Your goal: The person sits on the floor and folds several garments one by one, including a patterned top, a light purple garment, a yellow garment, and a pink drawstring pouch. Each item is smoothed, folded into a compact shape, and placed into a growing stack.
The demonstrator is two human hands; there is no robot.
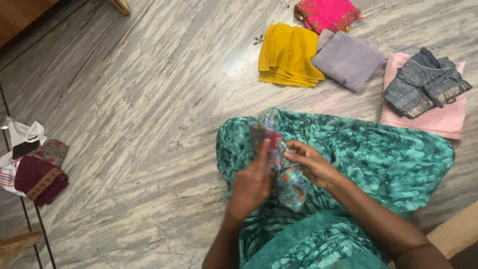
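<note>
A narrow folded strip of multicoloured patterned cloth (279,159) lies over my lap, which is covered by a green floral garment (378,154). My left hand (251,187) presses flat against the strip's left side with fingers together. My right hand (311,162) pinches the strip from the right near its middle. The strip's lower end (294,192) sticks out between both hands.
Folded clothes lie on the marble floor ahead: a yellow pile (289,55), a grey piece (346,60), a pink embroidered piece (326,14), and a dark grey blouse (423,82) on a pale pink piece (448,119). A maroon cloth (40,179) and white bags (22,134) lie at the left.
</note>
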